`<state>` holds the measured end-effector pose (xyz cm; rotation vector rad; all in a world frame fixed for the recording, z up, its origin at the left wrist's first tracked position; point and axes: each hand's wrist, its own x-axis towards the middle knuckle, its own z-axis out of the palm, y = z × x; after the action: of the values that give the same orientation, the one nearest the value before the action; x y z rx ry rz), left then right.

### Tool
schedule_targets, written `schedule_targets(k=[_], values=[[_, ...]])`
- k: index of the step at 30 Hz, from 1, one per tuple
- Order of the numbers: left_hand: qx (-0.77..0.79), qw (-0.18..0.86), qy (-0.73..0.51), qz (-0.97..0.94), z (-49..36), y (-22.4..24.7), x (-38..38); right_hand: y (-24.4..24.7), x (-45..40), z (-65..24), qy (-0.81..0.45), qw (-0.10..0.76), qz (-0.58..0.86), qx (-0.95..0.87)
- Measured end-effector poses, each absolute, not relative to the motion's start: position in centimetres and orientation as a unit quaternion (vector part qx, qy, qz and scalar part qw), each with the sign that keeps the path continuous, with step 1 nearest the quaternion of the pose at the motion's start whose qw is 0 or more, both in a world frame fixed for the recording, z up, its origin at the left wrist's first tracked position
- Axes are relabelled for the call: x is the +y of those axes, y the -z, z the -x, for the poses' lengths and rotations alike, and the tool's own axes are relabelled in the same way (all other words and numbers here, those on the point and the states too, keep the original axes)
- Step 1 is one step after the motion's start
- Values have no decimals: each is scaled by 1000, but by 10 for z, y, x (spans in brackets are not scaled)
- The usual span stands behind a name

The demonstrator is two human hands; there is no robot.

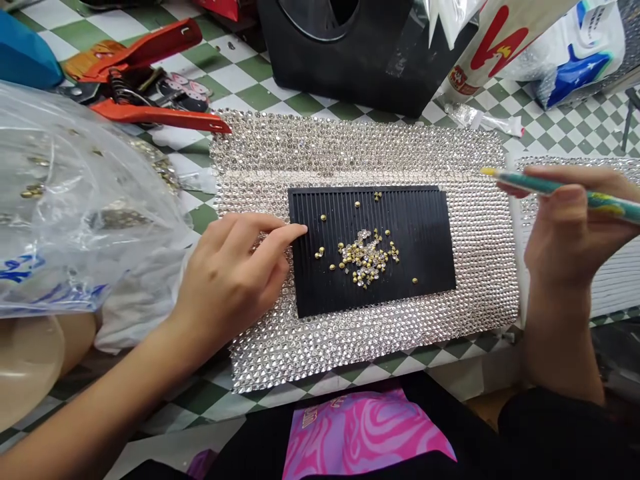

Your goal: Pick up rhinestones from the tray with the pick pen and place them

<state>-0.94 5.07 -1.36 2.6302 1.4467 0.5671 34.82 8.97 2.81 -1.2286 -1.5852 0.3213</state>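
Observation:
A black ridged tray (425,233) lies on a sheet covered with rows of silvery rhinestones (480,280). Loose gold and clear stones (367,260) form a heap at the tray's middle, with several scattered around it. My left hand (240,270) touches the tray's upper left edge with thumb and index finger close together; whether anything is between them is hidden. To the right, above the sheet's right edge, my right hand (570,213) holds a teal pen-like stick (540,185), its yellow tip pointing left and clear of the tray.
Orange-handled pliers (160,119) lie at the upper left, above a clear plastic bag (75,220) of stones. A black box (350,60) stands behind the sheet, beside a white bag with red print (500,47). A small tube (500,125) lies near it. Another rhinestone strip (575,161) is at right.

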Motion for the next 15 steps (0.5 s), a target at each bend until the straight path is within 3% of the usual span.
schedule_targets(k=[3,15], values=[[471,54,-188,-860,10,14,51,-14,102,-377,-130,560,509,-640],[451,13,-192,-872,10,16,55,10,105,-392,-165,480,572,-644]])
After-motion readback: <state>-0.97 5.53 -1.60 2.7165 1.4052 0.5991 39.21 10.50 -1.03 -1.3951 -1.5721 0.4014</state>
